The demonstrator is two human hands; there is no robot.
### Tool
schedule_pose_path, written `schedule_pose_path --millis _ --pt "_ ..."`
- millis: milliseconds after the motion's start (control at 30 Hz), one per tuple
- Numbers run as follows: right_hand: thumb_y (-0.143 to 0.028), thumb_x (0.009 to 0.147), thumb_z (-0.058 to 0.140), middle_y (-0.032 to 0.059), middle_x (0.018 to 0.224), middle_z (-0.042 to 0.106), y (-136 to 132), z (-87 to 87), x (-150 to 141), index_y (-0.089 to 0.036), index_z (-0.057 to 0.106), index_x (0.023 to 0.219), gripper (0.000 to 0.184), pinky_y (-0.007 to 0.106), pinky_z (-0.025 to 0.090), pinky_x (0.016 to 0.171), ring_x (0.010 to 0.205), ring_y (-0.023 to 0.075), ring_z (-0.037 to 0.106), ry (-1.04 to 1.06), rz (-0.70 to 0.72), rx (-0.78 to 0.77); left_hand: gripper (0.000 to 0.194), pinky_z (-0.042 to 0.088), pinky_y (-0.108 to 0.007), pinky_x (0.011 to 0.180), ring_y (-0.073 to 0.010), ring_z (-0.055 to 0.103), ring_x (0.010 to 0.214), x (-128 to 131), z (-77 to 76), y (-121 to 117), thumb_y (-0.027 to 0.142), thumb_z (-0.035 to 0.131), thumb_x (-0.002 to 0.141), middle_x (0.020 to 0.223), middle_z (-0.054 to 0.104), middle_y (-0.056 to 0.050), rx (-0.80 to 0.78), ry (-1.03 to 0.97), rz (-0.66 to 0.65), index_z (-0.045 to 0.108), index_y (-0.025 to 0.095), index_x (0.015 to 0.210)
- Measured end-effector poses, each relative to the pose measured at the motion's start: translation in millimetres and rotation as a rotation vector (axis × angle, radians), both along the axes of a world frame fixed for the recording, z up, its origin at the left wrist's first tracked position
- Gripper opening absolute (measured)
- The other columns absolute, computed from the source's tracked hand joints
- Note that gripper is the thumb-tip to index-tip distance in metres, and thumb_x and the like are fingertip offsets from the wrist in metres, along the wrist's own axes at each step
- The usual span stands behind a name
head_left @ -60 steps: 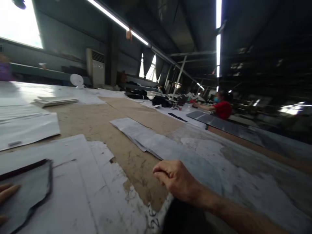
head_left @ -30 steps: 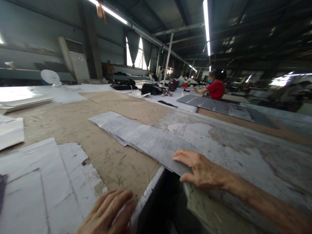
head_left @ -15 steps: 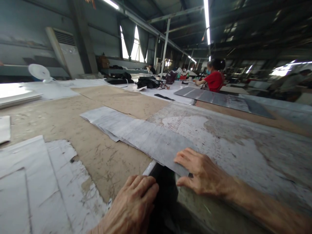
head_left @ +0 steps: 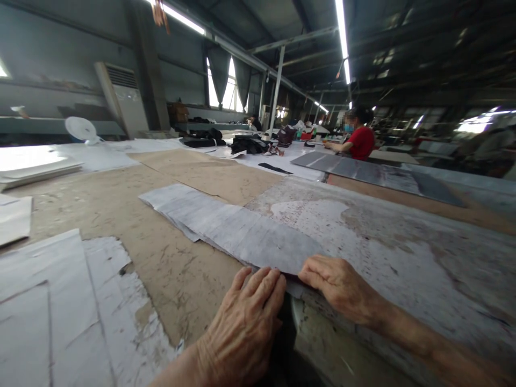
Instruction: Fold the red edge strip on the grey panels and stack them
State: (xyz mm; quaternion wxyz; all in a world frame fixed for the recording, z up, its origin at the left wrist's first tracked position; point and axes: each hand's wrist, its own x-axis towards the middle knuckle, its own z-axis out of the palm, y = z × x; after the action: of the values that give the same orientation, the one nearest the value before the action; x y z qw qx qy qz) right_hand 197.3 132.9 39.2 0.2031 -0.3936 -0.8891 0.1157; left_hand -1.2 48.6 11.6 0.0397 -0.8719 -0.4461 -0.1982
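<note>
Grey sheets (head_left: 229, 226) lie layered across the tabletop (head_left: 387, 252), left hand (head_left: 250, 317) and right hand (head_left: 338, 287) at their near end.
From the left, white paper (head_left: 32, 317) lies next to brown paper (head_left: 181, 290); the left hand has its fingers bent close together at the sheets' edge, and whether it grips cannot be told; the right hand, fingers curled shut, pinches the near corner; farther back stands a person (head_left: 363, 142) in red.

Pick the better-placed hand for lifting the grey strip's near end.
Right, probably: the right hand seems closed on the near end of the grey strip; the left hand rests at its edge, grip unclear.
</note>
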Motion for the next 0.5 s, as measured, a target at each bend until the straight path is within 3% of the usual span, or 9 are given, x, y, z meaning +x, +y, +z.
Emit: schedule_pose_path --millis 167,367,500 --pt "-0.036 0.087 0.036 -0.0039 0.048 0.043 9.4 -2.5 -1.8 -0.020 0.042 0.056 0.035 0.023 0.033 0.045 0.046 0.0100 0.042 0.082 -0.139 -0.017 0.045 0.028 -0.047 0.103 -0.0258 0.040 0.118 3.1 -6.9 4.5 0.022 0.040 0.088 0.133 0.043 -0.009 0.019 -0.003 0.036 0.034 0.015 0.132" --pt "-0.038 0.087 0.041 -0.0042 0.048 0.044 21.3 -5.7 0.2 -0.019 0.045 0.057 0.036 0.022 0.033 0.045 0.046 0.0088 0.042 0.110 -0.182 0.026 0.039 0.027 -0.051 0.098 -0.0289 0.038 0.117 3.1 -9.4 10.9 0.025 0.044 0.085 0.127 0.047 -0.012 0.024 -0.079 0.237 0.044 0.012 0.122" --pt "-0.041 0.091 0.043 -0.0037 0.060 0.050 50.6 4.5 24.1 -0.014 0.054 0.071 0.035 0.021 0.041 0.049 0.052 0.0079 0.048 0.146 -0.239 0.079 0.030 0.030 -0.049 0.093 -0.0257 0.045 0.105 -0.2 -2.9 13.3 0.024 0.044 0.085 0.113 0.053 -0.008 -0.066 -0.111 0.245 0.048 0.018 0.114"
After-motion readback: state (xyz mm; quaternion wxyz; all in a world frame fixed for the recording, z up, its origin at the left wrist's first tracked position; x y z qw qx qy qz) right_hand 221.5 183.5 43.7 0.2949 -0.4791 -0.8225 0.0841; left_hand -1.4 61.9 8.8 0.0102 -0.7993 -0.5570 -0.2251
